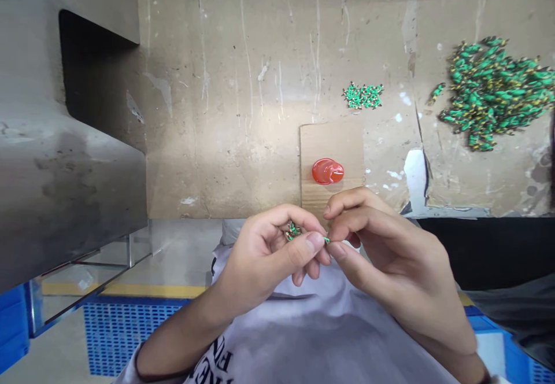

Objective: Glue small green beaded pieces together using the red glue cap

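**Currently: Both Hands Pinch Small Green Parts Over the Table Edge**

Centrally, one small green plastic part [326, 239] is pinched between the thumb and forefinger tips of the right hand [381, 251]. The remaining fingers of that hand are curled loosely, not fully closed. The part sits exactly where the two hands meet, just in front of the near table edge and above the person's lap.

The left hand [269, 251] is cupped and mostly closed. Its thumb tip touches the pinched part, and a small cluster of green-and-yellow parts [292, 231] lies within its curled fingers.

Just beyond the fingertips, a red rounded plastic cap [328, 171] rests on a rectangular piece of brown cardboard [332, 141]. The cardboard reaches to the near edge of the worn beige table surface [225, 112].

Farther back, a small heap of green parts [363, 95] lies loose on the table, well apart from the hands. A large heap of green-and-yellow parts [492, 92] spreads at the far right, near the right frame edge.

Open table surface extends left of the cardboard up to a grey metal machine housing [65, 158], which bounds the left side.

Below the table edge, a white printed shirt [303, 326] covers the lap. Blue perforated plastic crates [113, 332] stand on the floor at lower left; their contents cannot be seen.
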`<action>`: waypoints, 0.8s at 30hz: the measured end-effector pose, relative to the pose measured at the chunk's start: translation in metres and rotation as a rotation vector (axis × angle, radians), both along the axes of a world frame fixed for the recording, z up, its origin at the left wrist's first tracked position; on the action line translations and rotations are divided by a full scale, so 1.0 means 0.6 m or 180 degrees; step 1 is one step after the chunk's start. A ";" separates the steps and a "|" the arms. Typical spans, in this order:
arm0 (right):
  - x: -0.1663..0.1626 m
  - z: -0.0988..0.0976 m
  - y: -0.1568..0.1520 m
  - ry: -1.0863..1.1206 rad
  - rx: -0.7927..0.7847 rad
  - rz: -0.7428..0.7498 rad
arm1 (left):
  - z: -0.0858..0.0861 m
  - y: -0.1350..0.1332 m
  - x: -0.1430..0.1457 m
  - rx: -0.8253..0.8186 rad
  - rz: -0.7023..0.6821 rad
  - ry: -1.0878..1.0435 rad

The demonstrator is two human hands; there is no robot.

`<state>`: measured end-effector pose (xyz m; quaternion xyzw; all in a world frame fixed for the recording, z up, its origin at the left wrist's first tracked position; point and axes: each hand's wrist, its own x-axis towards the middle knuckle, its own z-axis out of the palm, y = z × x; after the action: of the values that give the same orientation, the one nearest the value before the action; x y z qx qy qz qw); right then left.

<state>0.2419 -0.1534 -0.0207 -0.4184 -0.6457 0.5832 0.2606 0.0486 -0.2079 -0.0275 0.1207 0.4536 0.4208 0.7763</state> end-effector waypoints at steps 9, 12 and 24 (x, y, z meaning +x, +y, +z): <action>0.047 -0.012 0.067 -0.0530 0.1566 -0.0714 | -0.011 0.009 0.003 0.0085 0.0186 -0.0045; 0.069 -0.012 0.173 -0.1136 0.2299 -0.1100 | -0.016 0.018 -0.010 0.0084 0.0608 0.0018; -0.045 -0.085 0.452 -0.2200 0.2249 -0.0777 | -0.006 -0.003 -0.068 -0.0282 0.1427 0.0201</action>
<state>0.2150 0.1177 -0.0714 -0.5455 -0.7984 0.1220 0.2236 0.0078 -0.2094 -0.0310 -0.0042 0.5112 0.5584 0.6534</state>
